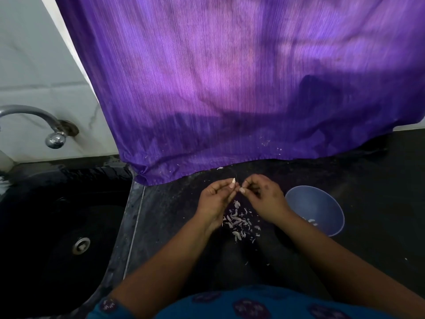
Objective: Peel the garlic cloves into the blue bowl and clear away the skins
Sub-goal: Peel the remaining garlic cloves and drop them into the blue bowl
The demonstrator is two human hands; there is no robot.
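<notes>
Item: dark tabletop (368,180), with both hands working at its centre.

Left hand (215,199): fingers curled, the thumb and forefinger pinching a pale garlic clove (233,181) at the fingertips.

Right hand (264,199): fingers curled, the tips pinching a small pale bit (242,190) just beside the left hand's fingertips; whether that bit was skin or clove could not be told.

Garlic skins (240,223): a loose scatter of white flakes on the tabletop, directly below the 2 hands at 6 o'clock from the fingertips.

Blue bowl (322,203): upright on the tabletop at 3 o'clock from the right hand, just beside the right wrist; a few pale pieces (311,221) lay inside near its lower rim.

Purple cloth (230,88): hung at 12 o'clock, its hem touching the tabletop, flecked with white bits.

Black sink (57,226): at 9 o'clock, with a metal drain (81,245).

Chrome tap (34,118): above the sink at 10 o'clock.
</notes>
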